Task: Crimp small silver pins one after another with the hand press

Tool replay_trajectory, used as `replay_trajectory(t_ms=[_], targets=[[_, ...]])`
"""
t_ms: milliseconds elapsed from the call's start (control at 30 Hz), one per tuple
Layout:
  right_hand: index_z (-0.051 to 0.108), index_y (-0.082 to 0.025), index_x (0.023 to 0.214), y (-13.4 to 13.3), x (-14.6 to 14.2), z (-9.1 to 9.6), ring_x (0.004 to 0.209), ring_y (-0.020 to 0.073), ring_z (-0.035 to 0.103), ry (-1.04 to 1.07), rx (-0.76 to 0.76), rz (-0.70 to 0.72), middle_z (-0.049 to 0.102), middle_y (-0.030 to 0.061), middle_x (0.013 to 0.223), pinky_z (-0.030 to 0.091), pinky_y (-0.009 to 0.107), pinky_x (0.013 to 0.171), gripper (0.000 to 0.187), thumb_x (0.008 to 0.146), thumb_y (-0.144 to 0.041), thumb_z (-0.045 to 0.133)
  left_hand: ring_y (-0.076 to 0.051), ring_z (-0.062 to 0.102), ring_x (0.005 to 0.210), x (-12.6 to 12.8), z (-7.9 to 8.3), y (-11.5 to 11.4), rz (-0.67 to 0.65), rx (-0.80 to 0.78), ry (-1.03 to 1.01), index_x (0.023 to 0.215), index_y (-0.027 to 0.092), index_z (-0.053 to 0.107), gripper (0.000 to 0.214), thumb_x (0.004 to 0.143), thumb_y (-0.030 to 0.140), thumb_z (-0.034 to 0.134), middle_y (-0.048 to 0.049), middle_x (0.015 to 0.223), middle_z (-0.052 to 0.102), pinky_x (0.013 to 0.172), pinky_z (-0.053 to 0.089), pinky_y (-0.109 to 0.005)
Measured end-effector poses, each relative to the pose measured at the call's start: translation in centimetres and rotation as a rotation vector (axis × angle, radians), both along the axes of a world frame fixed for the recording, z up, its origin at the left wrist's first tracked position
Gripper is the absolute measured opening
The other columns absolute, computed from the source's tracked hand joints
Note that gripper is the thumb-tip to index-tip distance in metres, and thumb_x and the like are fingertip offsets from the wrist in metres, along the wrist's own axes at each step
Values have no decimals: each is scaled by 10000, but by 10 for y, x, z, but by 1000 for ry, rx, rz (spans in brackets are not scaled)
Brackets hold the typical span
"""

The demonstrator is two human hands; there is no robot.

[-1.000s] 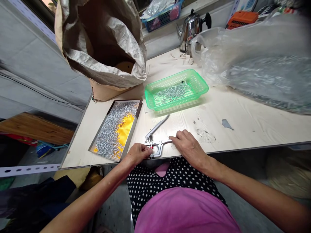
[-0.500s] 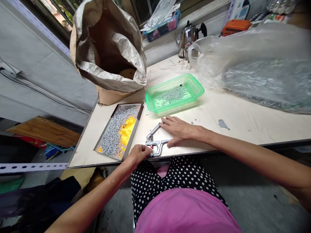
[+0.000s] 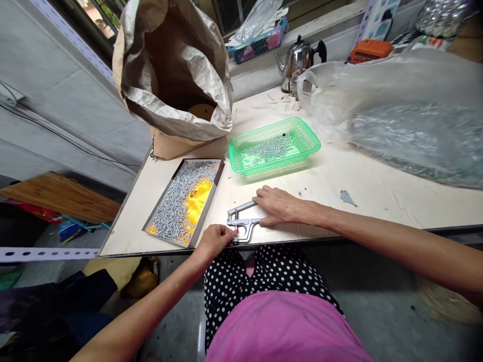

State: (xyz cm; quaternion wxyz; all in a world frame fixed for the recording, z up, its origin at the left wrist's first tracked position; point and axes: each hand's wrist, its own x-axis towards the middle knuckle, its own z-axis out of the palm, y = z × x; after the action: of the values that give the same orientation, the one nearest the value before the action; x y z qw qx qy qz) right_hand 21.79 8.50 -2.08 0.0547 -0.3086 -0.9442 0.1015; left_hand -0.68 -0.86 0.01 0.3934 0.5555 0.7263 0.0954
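Note:
A pair of grey metal snap pliers lies at the table's front edge, with a spring and a red part at its jaw. My right hand is closed round the ends of its two handles, fingers on the upper one and thumb by the lower. At the jaw, the fingertips of my left hand are pinched together; what they hold, if anything, is too small to make out. Left of the pliers is a shallow tray with many small metal pins on yellow cloth. Behind sits a green basket holding similar metal pieces.
A large open sack stands at the back left. On the right lies a clear plastic bag full of metal pieces. A steel kettle and an orange case are at the back. A grey scrap lies on the table.
My right hand has closed on the handles, and the upper handle has come down toward the lower one. My left hand stays at the jaw. The camera view has shifted slightly.

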Motion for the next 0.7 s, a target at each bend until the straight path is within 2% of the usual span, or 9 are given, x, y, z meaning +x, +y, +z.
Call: replay_trajectory(t_ms=[100, 167, 233, 300, 400, 467, 533, 633, 700], targets=[[626, -119, 1010, -6, -1, -4, 920, 271, 513, 29, 14, -16, 590, 136, 1006, 439, 366, 740, 400, 769, -414, 750, -236, 586, 838, 13, 4, -2, -171, 365, 174, 820, 176, 689, 180, 827, 347, 635, -73, 833, 659, 745, 425, -322], [613, -103, 1039, -9, 0, -5, 952, 277, 507, 37, 6, -19, 585, 146, 1024, 438, 380, 785, 413, 789, -411, 729, -275, 544, 1070, 24, 6, 5, -378, 521, 261, 1098, 197, 647, 306, 823, 329, 671, -99, 1134, 643, 896, 438, -383], [596, -77, 1095, -11, 2, -4, 974, 280, 502, 36, -31, -23, 580, 157, 1054, 436, 389, 830, 484, 784, -423, 732, -286, 483, 1183, 35, 6, 19, -594, 525, 333, 1288, 191, 527, 536, 803, 324, 712, -114, 1330, 553, 991, 415, -426], [566, -45, 1169, -13, 6, 0, 1002, 291, 500, 9, -79, -61, 571, 176, 1108, 434, 397, 870, 637, 731, -460, 772, -287, 480, 1183, 41, 6, 35, -745, 463, 379, 1357, 152, 447, 652, 800, 345, 725, -135, 1365, 523, 1015, 410, -429], [545, -32, 1217, -18, 15, 10, 1046, 319, 497, -67, -105, -152, 563, 200, 1164, 431, 415, 899, 762, 673, -494, 811, -292, 504, 1116, 45, 6, 53, -848, 397, 447, 1382, 106, 411, 712, 807, 394, 715, -150, 1288, 560, 972, 433, -418], [572, -55, 1176, -22, 19, 16, 1026, 306, 512, -102, -92, -173, 581, 185, 1137, 434, 406, 880, 632, 724, -440, 787, -292, 507, 1089, 46, 7, 57, -877, 406, 471, 1359, 105, 440, 688, 810, 421, 708, -143, 1237, 578, 938, 444, -410], [603, -85, 1105, -25, 20, 20, 978, 275, 533, -115, -71, -164, 603, 156, 1082, 432, 376, 839, 433, 795, -357, 736, -282, 515, 1052, 48, 6, 59, -900, 417, 472, 1257, 117, 530, 560, 825, 437, 691, -123, 1160, 601, 898, 455, -398], [636, -124, 964, -28, 15, 17, 906, 234, 556, -140, -62, -147, 628, 111, 965, 413, 332, 778, 161, 883, -263, 637, -259, 531, 993, 52, 3, 59, -892, 408, 467, 1028, 140, 623, 312, 873, 410, 644, -93, 1042, 621, 832, 462, -374], [640, -139, 903, -28, 11, 11, 867, 212, 567, -153, -63, -135, 634, 90, 901, 399, 314, 754, 104, 923, -211, 568, -246, 539, 967, 55, 0, 59, -866, 396, 463, 949, 150, 634, 232, 898, 376, 618, -80, 991, 628, 807, 459, -361]])
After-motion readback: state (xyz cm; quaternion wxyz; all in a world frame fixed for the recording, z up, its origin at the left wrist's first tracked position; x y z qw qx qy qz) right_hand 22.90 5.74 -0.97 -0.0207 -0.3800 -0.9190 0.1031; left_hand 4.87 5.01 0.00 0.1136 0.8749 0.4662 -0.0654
